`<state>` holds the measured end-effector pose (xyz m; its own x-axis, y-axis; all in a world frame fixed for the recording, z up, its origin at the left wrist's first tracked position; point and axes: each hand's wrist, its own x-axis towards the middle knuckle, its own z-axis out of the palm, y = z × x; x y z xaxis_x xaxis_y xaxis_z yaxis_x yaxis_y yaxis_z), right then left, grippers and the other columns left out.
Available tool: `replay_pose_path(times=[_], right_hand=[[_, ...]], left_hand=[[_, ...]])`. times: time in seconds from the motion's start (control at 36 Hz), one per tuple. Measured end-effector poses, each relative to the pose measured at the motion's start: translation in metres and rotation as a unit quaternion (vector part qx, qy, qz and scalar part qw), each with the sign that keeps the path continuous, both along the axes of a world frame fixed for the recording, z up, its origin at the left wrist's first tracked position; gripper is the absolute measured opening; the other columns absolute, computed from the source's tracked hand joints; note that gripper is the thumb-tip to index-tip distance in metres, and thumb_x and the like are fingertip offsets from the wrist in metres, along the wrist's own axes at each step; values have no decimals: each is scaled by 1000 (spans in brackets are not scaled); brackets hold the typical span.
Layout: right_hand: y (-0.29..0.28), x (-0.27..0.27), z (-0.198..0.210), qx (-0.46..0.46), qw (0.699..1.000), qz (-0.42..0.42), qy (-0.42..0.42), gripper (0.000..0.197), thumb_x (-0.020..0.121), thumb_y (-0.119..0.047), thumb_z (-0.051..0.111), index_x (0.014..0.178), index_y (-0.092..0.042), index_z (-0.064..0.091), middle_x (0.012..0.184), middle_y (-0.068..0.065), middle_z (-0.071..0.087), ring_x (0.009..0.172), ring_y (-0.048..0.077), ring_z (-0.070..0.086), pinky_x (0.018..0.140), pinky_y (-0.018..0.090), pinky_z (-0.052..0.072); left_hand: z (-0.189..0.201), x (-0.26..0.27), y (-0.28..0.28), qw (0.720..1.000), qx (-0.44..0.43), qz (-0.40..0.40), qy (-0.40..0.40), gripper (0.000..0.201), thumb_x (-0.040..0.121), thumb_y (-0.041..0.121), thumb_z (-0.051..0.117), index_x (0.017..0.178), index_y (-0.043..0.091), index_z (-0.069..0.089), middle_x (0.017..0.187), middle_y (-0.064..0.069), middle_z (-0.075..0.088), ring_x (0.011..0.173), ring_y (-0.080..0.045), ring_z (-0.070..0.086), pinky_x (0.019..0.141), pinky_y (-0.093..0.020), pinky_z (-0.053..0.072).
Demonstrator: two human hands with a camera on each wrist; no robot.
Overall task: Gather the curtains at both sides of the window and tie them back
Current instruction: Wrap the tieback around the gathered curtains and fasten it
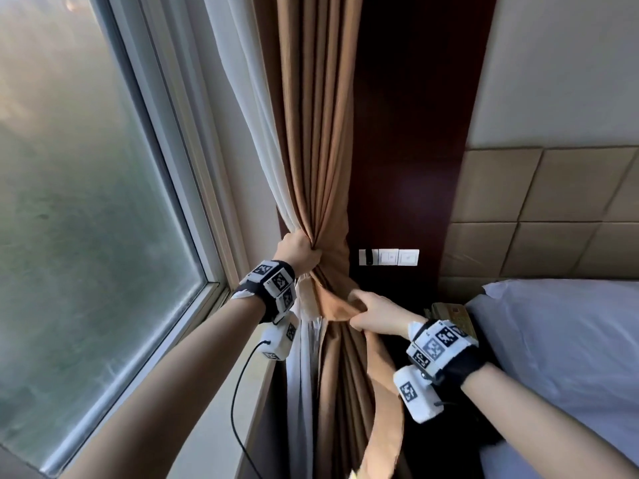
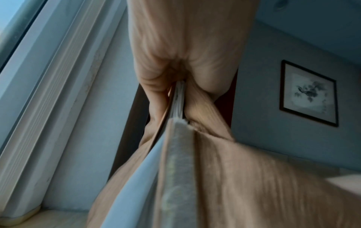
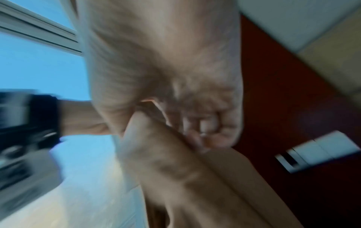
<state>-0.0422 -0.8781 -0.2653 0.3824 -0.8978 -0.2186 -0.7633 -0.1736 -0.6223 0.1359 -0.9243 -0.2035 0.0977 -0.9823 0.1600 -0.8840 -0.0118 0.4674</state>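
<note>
So the heavy tan-brown fabric curtain [image 1: 320, 133] hangs in long vertical pleats right beside the window, with a thin white sheer curtain [image 1: 257, 140] on its window side, touching it. Both are bunched tight together at one pinch point about mid-height, then fan out loose again below. A flat tan fabric tie-back band [image 1: 337, 305] sits just under the pinch, and its long end droops down alongside the lower folds.
</note>
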Motion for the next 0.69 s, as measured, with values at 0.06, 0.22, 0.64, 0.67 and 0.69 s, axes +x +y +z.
replay_pose_path(times=[0.06, 0.22, 0.64, 0.67, 0.69], right_hand=[[-6, -4, -1, 68, 995, -8, -72, 46, 76, -25, 71, 118, -18, 54, 117, 5, 60, 102, 16, 56, 84, 25, 44], [-16, -11, 1, 121, 967, -27, -224, 54, 65, -39, 84, 102, -3, 70, 100, 5, 70, 100, 22, 61, 93, 38, 44], [-13, 36, 25, 14, 997, -7, -73, 32, 87, -35, 66, 104, -8, 69, 95, 3, 68, 90, 14, 61, 79, 26, 45], [-14, 40, 25, 17, 996, -11, -87, 28, 88, -32, 65, 96, -6, 70, 90, 4, 68, 85, 12, 60, 76, 25, 45], [-16, 45, 23, 11, 995, -17, -97, 24, 89, -30, 65, 87, -6, 68, 82, 3, 67, 77, 10, 59, 72, 23, 45]], left_hand=[[0, 0, 0, 1000, -2, -5, -5, 38, 86, 16, 53, 120, 0, 51, 116, -23, 56, 106, -42, 55, 87, -38, 48], [-3, 2, -1, 1000, -17, -3, -11, 34, 86, 14, 52, 116, -1, 51, 112, -23, 58, 102, -42, 56, 83, -38, 48], [-3, 3, -16, 998, 2, 32, 60, 36, 80, 15, 58, 114, 3, 53, 109, -17, 59, 99, -36, 59, 76, -36, 51], [-3, 3, -17, 998, 0, 28, 60, 36, 80, 15, 58, 113, 3, 53, 108, -17, 59, 98, -35, 59, 75, -35, 51], [-4, 4, -19, 998, -2, 23, 61, 35, 80, 15, 58, 112, 3, 54, 107, -16, 59, 97, -34, 59, 73, -34, 49]])
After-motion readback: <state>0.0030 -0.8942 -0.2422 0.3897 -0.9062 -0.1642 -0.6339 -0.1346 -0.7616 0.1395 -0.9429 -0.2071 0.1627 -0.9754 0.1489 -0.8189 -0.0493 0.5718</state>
